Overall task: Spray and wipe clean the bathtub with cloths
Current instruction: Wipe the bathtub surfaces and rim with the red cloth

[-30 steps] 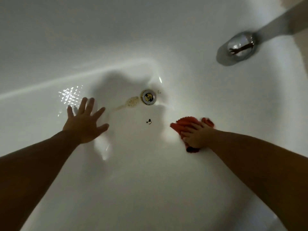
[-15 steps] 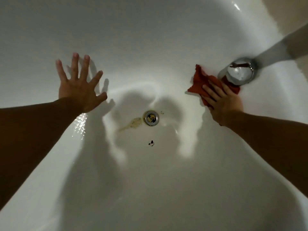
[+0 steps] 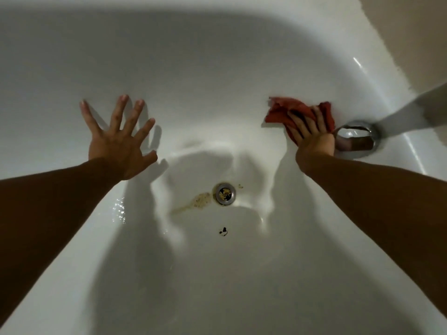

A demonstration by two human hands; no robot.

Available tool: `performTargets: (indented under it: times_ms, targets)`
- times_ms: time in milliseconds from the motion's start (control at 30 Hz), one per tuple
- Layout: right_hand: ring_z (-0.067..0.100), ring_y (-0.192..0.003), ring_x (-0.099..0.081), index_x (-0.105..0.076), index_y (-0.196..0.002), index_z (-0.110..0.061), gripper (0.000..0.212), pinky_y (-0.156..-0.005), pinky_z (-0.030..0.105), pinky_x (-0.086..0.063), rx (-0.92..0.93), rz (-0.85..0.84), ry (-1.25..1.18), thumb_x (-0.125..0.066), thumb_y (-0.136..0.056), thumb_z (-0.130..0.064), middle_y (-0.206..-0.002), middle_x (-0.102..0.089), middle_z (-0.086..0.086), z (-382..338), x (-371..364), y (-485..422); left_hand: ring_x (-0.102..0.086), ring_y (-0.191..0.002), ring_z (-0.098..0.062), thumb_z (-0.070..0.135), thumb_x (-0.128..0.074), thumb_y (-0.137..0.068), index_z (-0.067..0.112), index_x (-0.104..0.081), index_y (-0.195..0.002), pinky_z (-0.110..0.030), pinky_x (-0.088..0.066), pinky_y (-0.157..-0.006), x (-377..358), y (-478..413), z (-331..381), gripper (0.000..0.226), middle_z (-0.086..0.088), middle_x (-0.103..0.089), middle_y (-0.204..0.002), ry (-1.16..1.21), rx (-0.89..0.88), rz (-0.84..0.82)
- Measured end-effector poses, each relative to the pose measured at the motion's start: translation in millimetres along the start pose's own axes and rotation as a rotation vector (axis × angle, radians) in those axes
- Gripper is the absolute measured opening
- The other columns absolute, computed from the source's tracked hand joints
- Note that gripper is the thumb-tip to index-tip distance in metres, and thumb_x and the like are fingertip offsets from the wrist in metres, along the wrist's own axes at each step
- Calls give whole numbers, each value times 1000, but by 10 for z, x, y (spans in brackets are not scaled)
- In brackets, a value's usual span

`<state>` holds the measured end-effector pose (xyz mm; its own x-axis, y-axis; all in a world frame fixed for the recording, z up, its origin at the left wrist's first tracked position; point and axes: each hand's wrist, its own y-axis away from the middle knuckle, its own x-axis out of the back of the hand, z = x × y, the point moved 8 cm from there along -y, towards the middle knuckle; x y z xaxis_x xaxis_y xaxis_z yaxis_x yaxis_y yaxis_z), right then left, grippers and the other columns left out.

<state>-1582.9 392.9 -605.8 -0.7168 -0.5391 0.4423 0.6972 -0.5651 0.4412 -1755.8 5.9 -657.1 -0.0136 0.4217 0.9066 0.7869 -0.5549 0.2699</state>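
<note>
Two hands, both flat. Right hand (image 3: 312, 139): straight fingers press red cloth (image 3: 280, 112) to end wall of white tub (image 3: 217, 56), just left of chrome plate (image 3: 358, 136); nothing clenched. Left hand (image 3: 116, 141): fingers splayed, holding nothing, palm toward tub wall, contact unclear. Floor: drain (image 3: 224, 193), yellowish stain (image 3: 200, 201) at its left, dark speck (image 3: 223, 231) nearer. Beige wall (image 3: 411, 32), upper right. Forearms cut by frame edges; cloth partly hidden under fingers.

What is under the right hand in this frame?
A red cloth, pressed flat against the bathtub wall by the right hand. Its edges show around the hand; the cloth's middle and the wall beneath it are covered.
</note>
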Motion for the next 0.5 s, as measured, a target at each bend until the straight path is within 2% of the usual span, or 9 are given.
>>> performTargets:
  times_ms: [100,167,267,367,500]
  targets:
    - [39,-142,41,36,-148,-17,84,-114,63,22,28,-36,20,-34,-104,-34,-148,52,10,-16,-25,42,40,-145,-35,83,12,-79,35,16,-157,-85,-2,-106,37,0,37,92,-6,38,-160,19,6,-18]
    - [35,-146,37,31,-152,-18,76,-119,60,16,78,-92,78,-27,-106,-35,-147,51,7,-40,-107,74,39,-145,-35,84,11,-78,35,19,-156,-85,1,-106,77,-5,43,92,-6,37,-161,37,11,-18]
    - [35,-150,31,32,-151,-15,69,-119,58,20,58,-57,136,-16,-106,-39,-158,41,8,9,132,35,36,-147,-34,85,11,-78,36,21,-155,-85,4,-105,144,8,58,92,-6,35,-161,65,17,-19]
    - [35,-151,29,32,-150,-12,71,-111,57,28,44,-27,139,-18,-106,-37,-161,38,11,110,259,16,34,-148,-34,85,10,-79,37,21,-155,-84,4,-105,206,15,68,90,-6,32,-163,67,18,-11]
    - [34,-152,26,25,-156,-11,71,-119,57,21,79,-43,245,-16,-106,-40,-164,32,11,142,210,39,32,-149,-33,84,13,-79,38,17,-157,-84,5,-105,275,48,-22,91,-6,30,-163,35,16,7]
